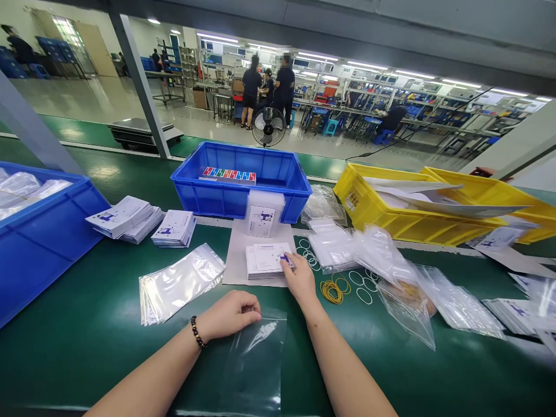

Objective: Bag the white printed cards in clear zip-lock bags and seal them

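My left hand (232, 315) is closed, thumb and fingers pinched at the top edge of a clear plastic bag (260, 365) lying flat on the green table. My right hand (300, 279) bends its fingers over the right side of the top booklet (264, 258) on a small stack; the undersides of the fingertips are hidden. The stack lies on a sheet of grey cardboard (237, 255). Behind it, a bagged booklet (263, 220) leans on the blue bin (243, 200). To the left is a fan of clear bags (180, 284).
More booklets stand in piles (174, 229) at left, beside another blue bin (43, 249). At right lie white rubber bands (362, 284), yellow rubber bands (332, 291) and packs of plastic bags (334, 246). Yellow bins (412, 217) hold papers. A fan (269, 126) and several people are beyond.
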Motion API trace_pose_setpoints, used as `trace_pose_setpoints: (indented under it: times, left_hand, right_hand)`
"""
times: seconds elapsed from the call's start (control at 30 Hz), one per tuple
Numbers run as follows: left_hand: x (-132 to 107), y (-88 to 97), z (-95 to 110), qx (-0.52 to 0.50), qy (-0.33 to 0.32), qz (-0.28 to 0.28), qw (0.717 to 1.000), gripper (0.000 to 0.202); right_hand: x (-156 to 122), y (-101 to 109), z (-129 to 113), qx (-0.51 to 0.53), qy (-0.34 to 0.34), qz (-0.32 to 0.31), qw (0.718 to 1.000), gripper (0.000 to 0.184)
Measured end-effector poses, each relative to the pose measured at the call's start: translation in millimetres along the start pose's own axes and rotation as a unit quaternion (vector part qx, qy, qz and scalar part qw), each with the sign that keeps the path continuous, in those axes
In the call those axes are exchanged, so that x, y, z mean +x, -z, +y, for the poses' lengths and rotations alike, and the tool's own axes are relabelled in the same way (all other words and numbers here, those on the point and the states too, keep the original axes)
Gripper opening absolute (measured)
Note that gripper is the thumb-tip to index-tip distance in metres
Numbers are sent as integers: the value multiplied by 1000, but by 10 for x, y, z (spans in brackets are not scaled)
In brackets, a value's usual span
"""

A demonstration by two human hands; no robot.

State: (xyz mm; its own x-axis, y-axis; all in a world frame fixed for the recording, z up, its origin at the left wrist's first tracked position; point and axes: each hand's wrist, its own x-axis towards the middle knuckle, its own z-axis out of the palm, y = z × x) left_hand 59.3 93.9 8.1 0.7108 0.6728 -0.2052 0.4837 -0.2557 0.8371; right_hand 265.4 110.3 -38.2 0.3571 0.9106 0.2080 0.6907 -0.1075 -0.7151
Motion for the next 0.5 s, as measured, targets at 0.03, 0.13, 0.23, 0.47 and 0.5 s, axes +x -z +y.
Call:
trace_pose_setpoints:
  times: [0.03,0.13,0.23,0.47,0.5]
  left_hand:
    - [8,5,-24,-12,7,-3,1000,16]
    - [13,25,-73,-44,12,3,999,15]
    - [4,40,-89,-71,13,21,997,17]
    - [30,-1,-138,-161,42,83,983,19]
    - [39,-21,-149,-171,42,88,980,19]
  right_hand:
    - [26,10,26,28,-25,2,999,34]
    - [76,58,38,149,-70,43,985,41]
    - [49,124,-26,287,-74,76,952,45]
    - [-164,314,-187,315,-78,-111,939,27]
    - [-184,331,-207,297,-63,-152,941,24]
